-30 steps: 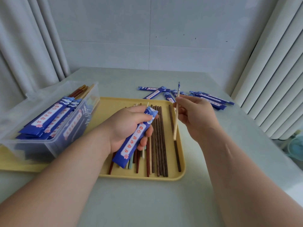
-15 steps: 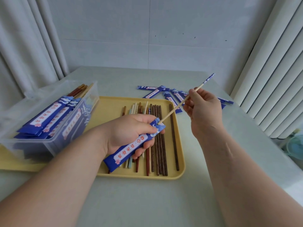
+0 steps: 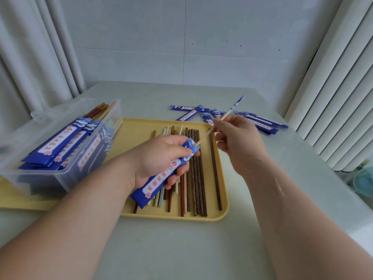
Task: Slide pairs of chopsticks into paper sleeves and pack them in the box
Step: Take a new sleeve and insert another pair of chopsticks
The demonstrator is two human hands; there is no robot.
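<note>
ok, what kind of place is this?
Likely a staged packing setup in a plain room: table against a blank wall, curtains, a yellow tray of loose chopsticks, a clear box of sleeved pairs.

Red Chinese characters on paper sleeve (image 3: 160,179), not legible

Left hand (image 3: 159,160) covers the middles of the loose chopsticks (image 3: 198,178); the clear box (image 3: 60,173), cropped at the left edge, hides the left end of the tray (image 3: 224,178).

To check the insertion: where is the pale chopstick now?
In the head view, right of centre: the right hand pinches the chopstick above the tray, its tip at the mouth of the sleeve in the left hand.
</note>
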